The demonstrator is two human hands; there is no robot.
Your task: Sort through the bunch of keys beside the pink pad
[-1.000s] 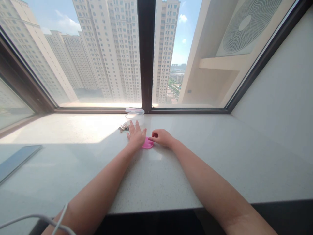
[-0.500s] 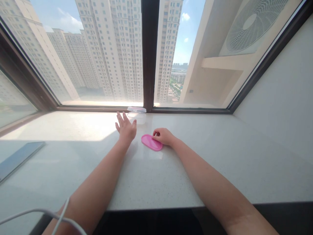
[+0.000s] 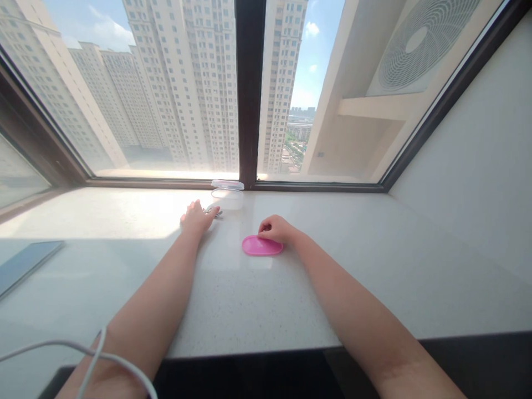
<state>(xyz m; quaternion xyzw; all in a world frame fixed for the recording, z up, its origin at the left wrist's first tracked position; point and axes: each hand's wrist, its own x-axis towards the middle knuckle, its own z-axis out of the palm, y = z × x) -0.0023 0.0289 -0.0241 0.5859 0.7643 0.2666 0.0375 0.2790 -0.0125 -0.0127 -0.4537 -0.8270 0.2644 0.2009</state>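
Partly, the left hand point(image 3: 197, 218) masks silvery pieces point(image 3: 219, 213) — number (and shape) unclear.

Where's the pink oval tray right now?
In the head view, the pink oval plastic tray lies mid-picture on the white speckled sill, touching the bare right hand and to the right of the bare left hand.
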